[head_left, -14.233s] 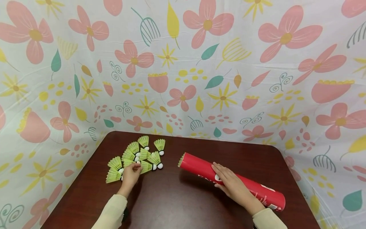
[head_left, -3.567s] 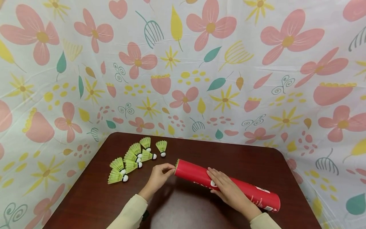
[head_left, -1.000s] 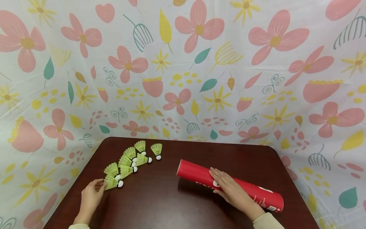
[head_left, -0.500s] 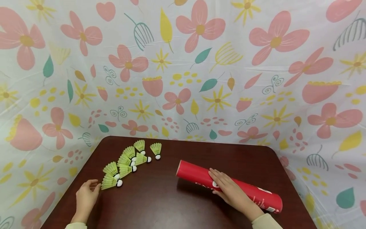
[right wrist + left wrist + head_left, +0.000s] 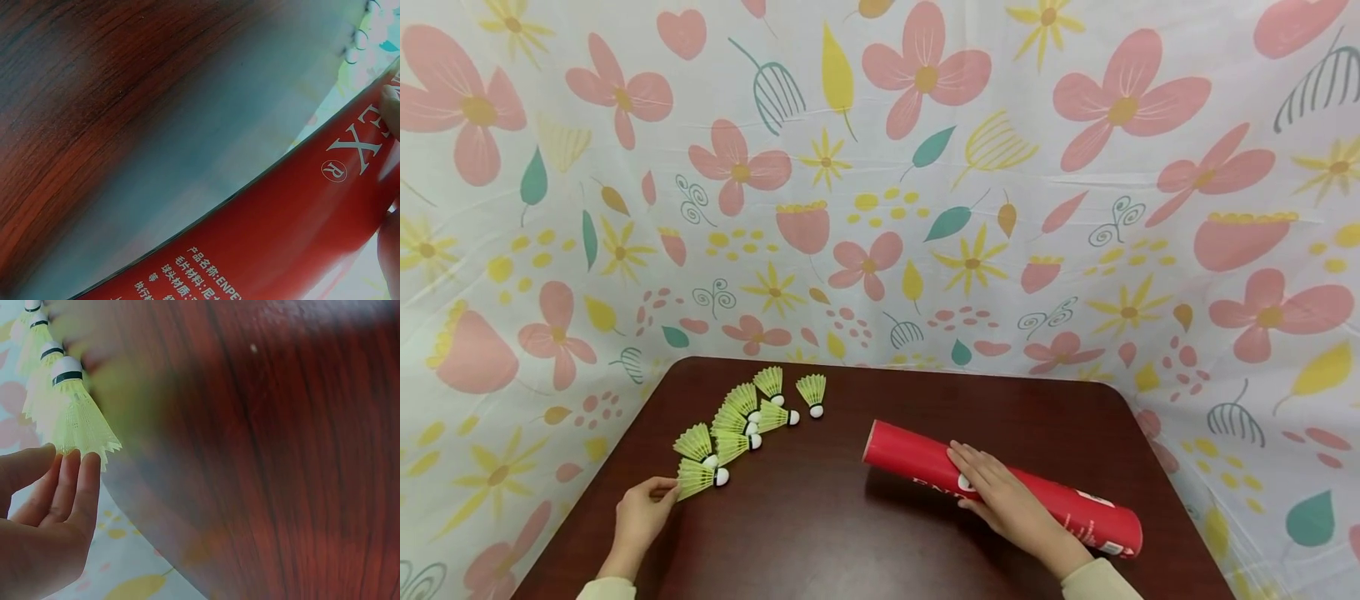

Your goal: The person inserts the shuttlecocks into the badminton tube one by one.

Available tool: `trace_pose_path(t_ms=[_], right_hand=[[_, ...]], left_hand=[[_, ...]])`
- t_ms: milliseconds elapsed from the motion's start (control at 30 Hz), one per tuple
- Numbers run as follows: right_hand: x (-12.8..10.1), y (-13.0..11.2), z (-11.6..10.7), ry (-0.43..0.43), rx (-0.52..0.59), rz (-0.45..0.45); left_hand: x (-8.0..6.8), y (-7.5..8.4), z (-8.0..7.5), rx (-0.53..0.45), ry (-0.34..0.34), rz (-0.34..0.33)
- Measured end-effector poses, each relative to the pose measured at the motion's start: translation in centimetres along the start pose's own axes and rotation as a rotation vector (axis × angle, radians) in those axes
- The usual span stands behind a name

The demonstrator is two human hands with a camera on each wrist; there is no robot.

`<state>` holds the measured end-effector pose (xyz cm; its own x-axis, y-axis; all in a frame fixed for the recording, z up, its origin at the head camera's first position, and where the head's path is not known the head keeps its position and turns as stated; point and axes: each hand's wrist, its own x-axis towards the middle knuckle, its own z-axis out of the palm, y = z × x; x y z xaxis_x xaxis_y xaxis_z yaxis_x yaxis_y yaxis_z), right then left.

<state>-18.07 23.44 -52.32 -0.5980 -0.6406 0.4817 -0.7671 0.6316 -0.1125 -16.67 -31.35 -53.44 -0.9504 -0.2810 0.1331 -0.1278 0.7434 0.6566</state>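
Note:
My left hand (image 5: 664,489) lies at the table's left front, and its straight fingertips (image 5: 70,464) touch the skirt edge of the nearest yellow-green shuttlecock (image 5: 697,478) (image 5: 78,422). That shuttlecock lies on its side, white cork pointing right. Several more shuttlecocks (image 5: 747,412) lie in a curved row behind it. To the right, a long red tube (image 5: 1078,510) (image 5: 281,237) lies across the dark wooden table (image 5: 842,533), its open end (image 5: 871,443) facing left. My right hand (image 5: 973,475) rests flat on the tube's middle with straight fingers.
A flowered cloth (image 5: 880,208) hangs as a backdrop behind and beside the table. The rounded far corners and the left edge (image 5: 602,467) of the table are close to the shuttlecocks. Bare wood (image 5: 281,456) stretches between the shuttlecocks and the tube.
Half a second ago my left hand lay just short of the nearest shuttlecock; its fingers now reach the skirt. My right hand and the tube have stayed put.

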Motion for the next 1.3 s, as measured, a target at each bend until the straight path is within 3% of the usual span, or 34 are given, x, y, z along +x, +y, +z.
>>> trace_pose_path(t_ms=[233,533,1033,1300], right_hand=[[0.1,-0.2,0.1,-0.010,0.017,0.006],[0.1,-0.1,0.1,0.009,0.005,-0.009],[0.2,-0.1,0.3,0.000,0.006,-0.014],[0.2,-0.3,0.3,0.021,0.013,-0.021]], left_hand=[[0.1,-0.1,0.6,-0.032,0.001,-0.019],[-0.1,1.2,0.6,-0.142,-0.060,-0.056],[0.1,3.8,1.7,-0.221,-0.013,-0.005],[0.2,5.5,2.2,-0.256,-0.033,0.001]])
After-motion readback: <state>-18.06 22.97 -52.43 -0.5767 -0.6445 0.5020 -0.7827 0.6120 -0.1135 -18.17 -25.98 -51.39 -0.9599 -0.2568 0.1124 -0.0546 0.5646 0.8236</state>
